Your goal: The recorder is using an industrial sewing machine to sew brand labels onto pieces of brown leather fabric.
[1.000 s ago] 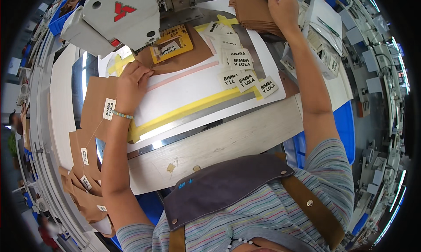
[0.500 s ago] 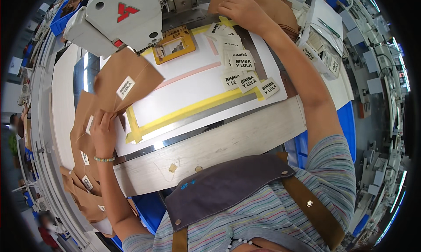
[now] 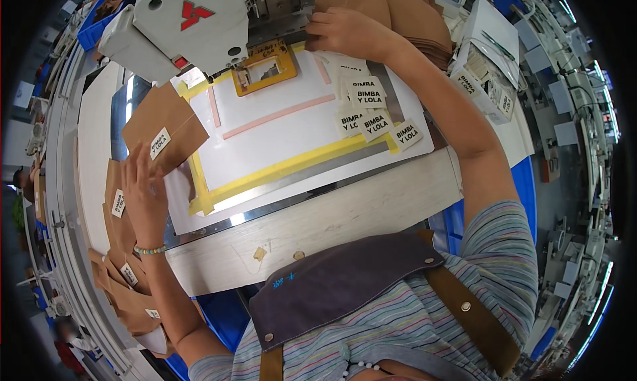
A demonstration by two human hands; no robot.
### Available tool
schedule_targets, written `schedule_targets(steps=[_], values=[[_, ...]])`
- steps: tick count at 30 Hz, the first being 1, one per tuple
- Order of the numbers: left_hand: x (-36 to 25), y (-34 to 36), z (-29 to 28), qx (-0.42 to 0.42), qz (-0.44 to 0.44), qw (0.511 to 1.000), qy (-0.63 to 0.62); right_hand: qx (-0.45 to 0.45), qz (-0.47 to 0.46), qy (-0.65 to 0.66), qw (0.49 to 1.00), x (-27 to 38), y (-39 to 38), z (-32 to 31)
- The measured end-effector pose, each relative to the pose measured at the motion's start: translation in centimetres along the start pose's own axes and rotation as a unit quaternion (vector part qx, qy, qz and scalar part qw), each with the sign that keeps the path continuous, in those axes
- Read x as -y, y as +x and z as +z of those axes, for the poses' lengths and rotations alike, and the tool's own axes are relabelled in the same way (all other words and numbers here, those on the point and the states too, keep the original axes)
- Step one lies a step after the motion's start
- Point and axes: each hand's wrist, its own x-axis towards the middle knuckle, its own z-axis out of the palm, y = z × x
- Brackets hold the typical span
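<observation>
My left hand (image 3: pixel 144 192), a beaded bracelet at its wrist, has its fingers stretched upward and slightly apart. Its fingertips reach the lower edge of a brown fabric piece (image 3: pixel 189 130) with a white label sewn on. Below that hand, more labelled brown pieces (image 3: pixel 121 231) hang down in a string. At the plate's far edge my right hand (image 3: pixel 348 34) is closed, fingers bent; what they hold is hidden. Beneath it lie loose white labels (image 3: pixel 367 101) with dark print. A yellow-framed clamp (image 3: pixel 295 69) sits under the sewing machine head (image 3: pixel 192 22).
The white plate (image 3: pixel 265 152) carries yellow tape and pink guide strips. Brown pieces (image 3: pixel 411 16) are stacked at the far right, beside a white box of labels (image 3: pixel 488 92). A pale wooden table edge (image 3: pixel 332 215) runs in front of me.
My left hand has loosened its pinch and moved slightly up and left; the labelled brown piece has shifted left, away from the machine. My right hand has moved left and a little nearer, over the labels.
</observation>
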Motion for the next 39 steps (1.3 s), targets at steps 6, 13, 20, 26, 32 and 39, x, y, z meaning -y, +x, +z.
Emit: schedule_targets(steps=[6,13,20,26,32,39], values=[[-7.6,3.0,0.5,-0.019,0.142,0.984,-0.102,0.033,0.059,0.002,0.998,-1.6,-2.0,0.0],[-15.8,6.4,4.1,-0.004,0.234,0.953,-0.192,-0.004,-0.019,0.023,1.0,3.9,1.9,-0.5],[-19.4,8.8,7.2,-0.01,0.18,0.948,-0.26,-0.069,-0.08,0.08,0.991,5.6,1.6,-2.4],[-18.4,10.1,9.5,-0.049,0.227,0.955,-0.184,-0.075,-0.021,0.069,0.995,6.0,0.3,-3.0],[-14.5,8.4,8.7,-0.091,0.32,0.943,-0.005,-0.033,0.05,0.045,0.997,4.6,-2.5,-2.9],[-9.8,5.9,7.1,-0.013,0.279,0.959,0.047,0.05,0.089,0.099,0.99,9.6,-0.9,-2.9]])
